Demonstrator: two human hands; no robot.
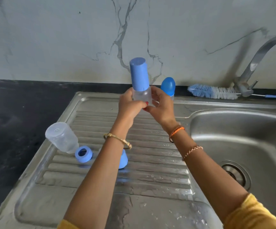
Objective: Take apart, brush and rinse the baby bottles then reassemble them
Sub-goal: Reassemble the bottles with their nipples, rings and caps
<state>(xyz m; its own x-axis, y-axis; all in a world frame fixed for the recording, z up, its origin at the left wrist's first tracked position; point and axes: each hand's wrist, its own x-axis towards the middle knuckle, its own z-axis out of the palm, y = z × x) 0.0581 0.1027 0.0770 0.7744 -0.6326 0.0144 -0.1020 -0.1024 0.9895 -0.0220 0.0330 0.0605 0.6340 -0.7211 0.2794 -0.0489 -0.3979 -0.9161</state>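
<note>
1. Holding a capped bottle (pixel 142 93) above the drainboard (pixel 150 162), your left hand (pixel 130 106) and right hand (pixel 160 106) both grip its clear body.
2. Another bottle (pixel 62 137) lies apart beside its ring (pixel 83 154); reassembly looks unfinished.

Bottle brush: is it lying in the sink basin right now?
No, the bottle brush lies on the counter ledge behind the sink basin, beside the base of the tap.
</note>
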